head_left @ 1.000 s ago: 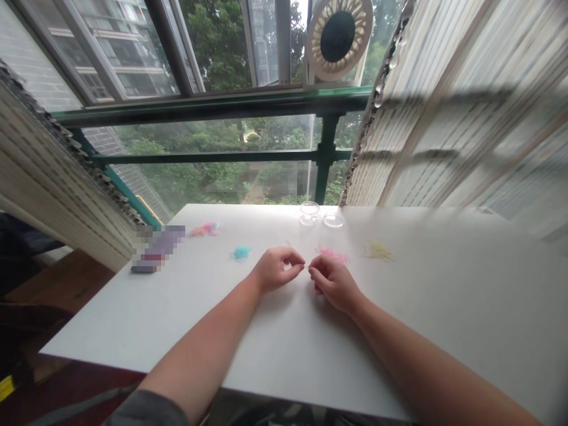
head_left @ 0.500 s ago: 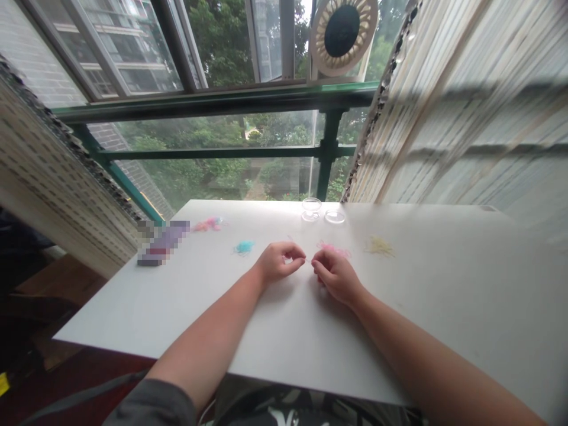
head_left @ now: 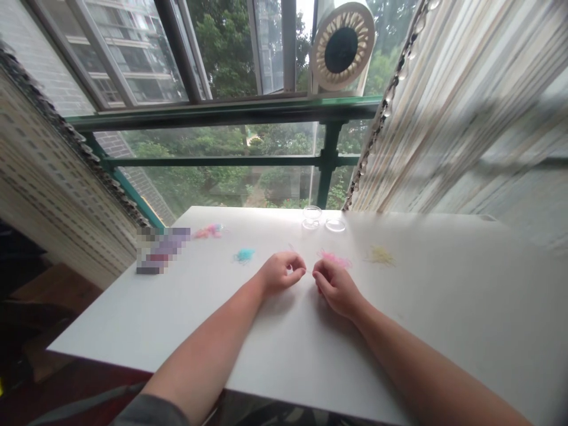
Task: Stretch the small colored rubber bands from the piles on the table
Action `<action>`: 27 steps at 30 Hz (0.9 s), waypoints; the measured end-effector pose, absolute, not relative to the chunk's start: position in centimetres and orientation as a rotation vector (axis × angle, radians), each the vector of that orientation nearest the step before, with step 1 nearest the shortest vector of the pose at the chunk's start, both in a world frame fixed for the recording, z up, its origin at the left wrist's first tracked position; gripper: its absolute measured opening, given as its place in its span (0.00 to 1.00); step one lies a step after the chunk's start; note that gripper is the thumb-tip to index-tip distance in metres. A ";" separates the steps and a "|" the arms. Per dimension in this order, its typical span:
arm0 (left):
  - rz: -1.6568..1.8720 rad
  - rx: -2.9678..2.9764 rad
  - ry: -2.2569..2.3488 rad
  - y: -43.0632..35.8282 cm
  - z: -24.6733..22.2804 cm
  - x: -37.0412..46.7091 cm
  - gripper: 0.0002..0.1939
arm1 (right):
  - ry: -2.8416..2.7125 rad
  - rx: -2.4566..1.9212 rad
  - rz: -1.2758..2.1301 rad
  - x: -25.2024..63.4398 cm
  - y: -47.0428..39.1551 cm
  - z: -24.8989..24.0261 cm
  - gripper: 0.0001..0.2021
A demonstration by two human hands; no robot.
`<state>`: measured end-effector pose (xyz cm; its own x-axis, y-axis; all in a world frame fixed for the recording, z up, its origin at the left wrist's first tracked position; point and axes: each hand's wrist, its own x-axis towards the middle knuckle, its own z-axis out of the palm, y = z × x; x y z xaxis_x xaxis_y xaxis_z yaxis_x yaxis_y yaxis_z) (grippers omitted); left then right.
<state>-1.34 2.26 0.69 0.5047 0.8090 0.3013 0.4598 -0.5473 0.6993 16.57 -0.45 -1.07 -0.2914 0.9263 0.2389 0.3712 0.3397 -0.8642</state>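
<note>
My left hand [head_left: 283, 273] and my right hand [head_left: 336, 285] are raised over the white table [head_left: 186, 331], each with thumb and fingertips pinched. Between the fingertips runs a thin pale pink strand [head_left: 309, 271], gripped at both sides. Just behind my right hand lies a pile of pink strands [head_left: 336, 258]. A blue pile of strands [head_left: 244, 255] is left of my left hand, and a yellow pile [head_left: 381, 255] is farther right.
Two clear round dishes [head_left: 312, 213] [head_left: 335, 225] stand near the back edge. Pink and multicoloured pieces [head_left: 210, 230] and a blurred purple box [head_left: 165, 251] lie at the left. A round fan [head_left: 341, 50] is by the window, above the green railing [head_left: 222, 113].
The view has tilted slightly upward, so the table and hands appear lower. Both hands keep their pinch on the strand, with almost no movement over the table.
</note>
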 end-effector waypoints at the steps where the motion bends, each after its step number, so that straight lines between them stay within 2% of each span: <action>1: 0.853 2.202 1.039 2.2 0.7 -1.3 0.05 | -1.832 -1.150 0.905 16.6 -0.5 -1.1 0.05; 21: 0.978 2.122 1.085 1.8 -0.4 -0.8 0.06 | -1.845 -1.173 1.005 17.6 -0.1 -2.5 0.11; 27: 0.980 2.114 1.109 1.7 -0.7 -0.6 0.08 | -1.838 -1.133 1.013 17.8 0.3 -2.7 0.09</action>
<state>-0.64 1.70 -0.75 0.3922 0.8524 0.3459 0.4481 -0.5054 0.7374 17.80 0.30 -2.66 -0.3373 0.9239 0.1805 0.3411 0.2986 -0.8913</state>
